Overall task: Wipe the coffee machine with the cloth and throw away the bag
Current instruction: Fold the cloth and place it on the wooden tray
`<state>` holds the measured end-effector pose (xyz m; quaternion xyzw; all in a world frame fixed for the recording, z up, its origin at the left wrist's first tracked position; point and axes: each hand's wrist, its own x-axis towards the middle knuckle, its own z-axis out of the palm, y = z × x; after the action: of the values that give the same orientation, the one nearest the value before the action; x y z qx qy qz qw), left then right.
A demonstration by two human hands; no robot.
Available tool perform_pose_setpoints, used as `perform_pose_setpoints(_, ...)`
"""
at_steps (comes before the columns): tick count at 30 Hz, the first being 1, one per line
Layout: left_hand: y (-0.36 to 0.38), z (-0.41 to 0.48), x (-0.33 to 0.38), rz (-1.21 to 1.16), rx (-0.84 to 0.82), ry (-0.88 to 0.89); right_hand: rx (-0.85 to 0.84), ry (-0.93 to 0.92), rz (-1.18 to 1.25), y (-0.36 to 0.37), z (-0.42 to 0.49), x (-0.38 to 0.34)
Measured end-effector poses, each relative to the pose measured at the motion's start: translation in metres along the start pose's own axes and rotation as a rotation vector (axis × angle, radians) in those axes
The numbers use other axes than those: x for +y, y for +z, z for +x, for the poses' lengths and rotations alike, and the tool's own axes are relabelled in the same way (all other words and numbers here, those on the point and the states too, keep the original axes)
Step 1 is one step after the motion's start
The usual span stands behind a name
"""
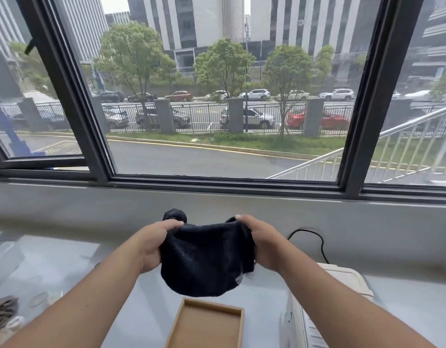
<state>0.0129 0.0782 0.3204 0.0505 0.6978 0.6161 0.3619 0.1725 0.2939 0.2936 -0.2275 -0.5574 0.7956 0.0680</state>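
Both hands are holding a dark cloth (pixel 207 262) up in the middle of the frame, above the table (pixel 146 310) and in front of the window ledge (pixel 217 204). The left hand (pixel 155 243) is gripping the cloth's left edge, with its fingers curled over the top and the thumb underneath. The right hand (pixel 263 243) is gripping the right edge the same way, its fingertips showing over the upper hem. The cloth is hanging between them in a loose, rounded sag. One bunched corner is sticking up just past the left hand's fingers. It is touching nothing but the two hands.

A shallow wooden tray (pixel 207 325) is lying on the table directly below the cloth, at the bottom centre of the frame. A white coffee machine (pixel 352 280) is sitting at the lower right, partly hidden behind the right forearm, well apart from the cloth. A black cable (pixel 317 237) is looping up behind it against the ledge wall.

At the left edge, something clear and plastic-looking (pixel 6 254) is lying on the table. It is too blurred to tell whether it is the bag. A grey bundle (pixel 3 315) is showing in the lower left corner.

The dark window frame (pixel 96 121) is filling the upper half, with a street, parked cars and trees outside.
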Motion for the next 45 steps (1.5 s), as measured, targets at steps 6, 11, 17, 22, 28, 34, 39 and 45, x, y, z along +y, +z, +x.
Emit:
perform_pose_setpoints(6,-0.027,0.031,0.001,0.08,-0.15,0.04,0.107,-0.012,0.012,0.003,0.005,-0.002)
perform_pose_setpoints(11,-0.046,0.062,0.009,0.079,-0.152,0.042,0.326,-0.007,-0.02,0.009,0.02,0.0)
perform_pose_setpoints(17,-0.073,0.094,0.028,0.04,-0.151,0.16,0.427,-0.073,-0.202,0.021,0.031,0.008)
perform_pose_setpoints(22,-0.093,0.113,0.037,0.147,-0.13,0.297,0.365,-0.161,-0.193,0.032,0.031,0.008)
perform_pose_setpoints(28,-0.113,0.138,0.042,0.494,-0.043,0.475,0.474,-0.204,-0.349,0.045,0.037,0.008)
perform_pose_setpoints(34,-0.129,0.162,0.036,0.761,0.043,0.519,0.392,-0.298,-0.293,0.063,0.039,-0.007)
perform_pose_setpoints(39,-0.14,0.167,0.028,0.942,-0.003,0.483,0.407,-0.378,-0.293,0.096,0.043,-0.032)
perform_pose_setpoints(45,-0.149,0.157,0.021,1.091,-0.165,0.392,0.27,-0.349,-0.537,0.138,0.045,-0.069)
